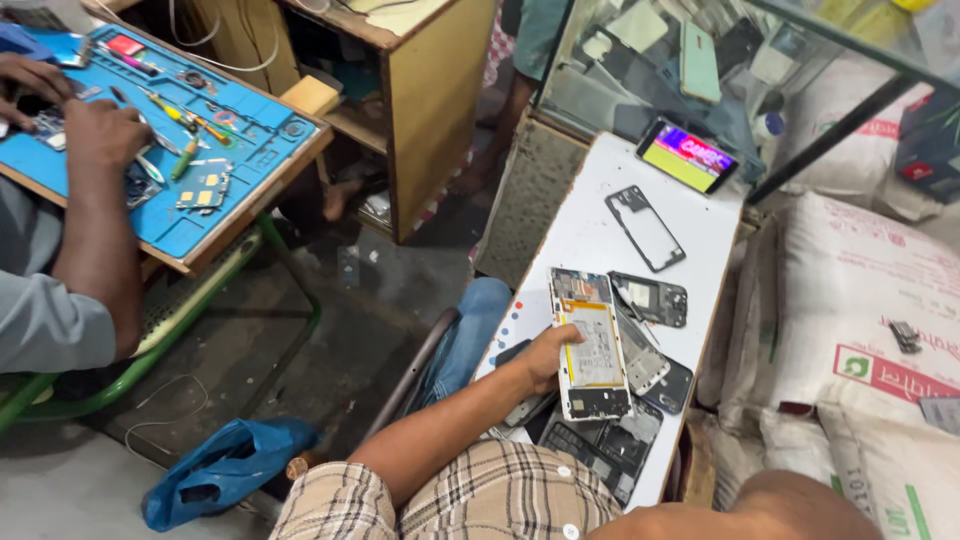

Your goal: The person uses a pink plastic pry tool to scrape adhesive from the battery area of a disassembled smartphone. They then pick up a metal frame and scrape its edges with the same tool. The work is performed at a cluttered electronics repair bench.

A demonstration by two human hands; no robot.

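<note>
My left hand [545, 360] reaches out from a plaid sleeve and grips an opened phone [592, 345] by its left edge, thumb on top. The phone lies back-off, showing its battery and board, on a white tabletop [600, 215]. Under and around it lie several dismantled phone frames and back covers [650, 298]. My right hand is out of the picture; only a bare stretch of arm [760, 510] shows at the bottom right.
A lit phone [688, 155] leans at the table's far end against a glass case of phone parts [690, 60]. White sacks [860, 330] are stacked on the right. At left, another person's hands [95, 130] work on a blue repair mat [240, 160] with tools. A blue bag [225, 470] lies on the floor.
</note>
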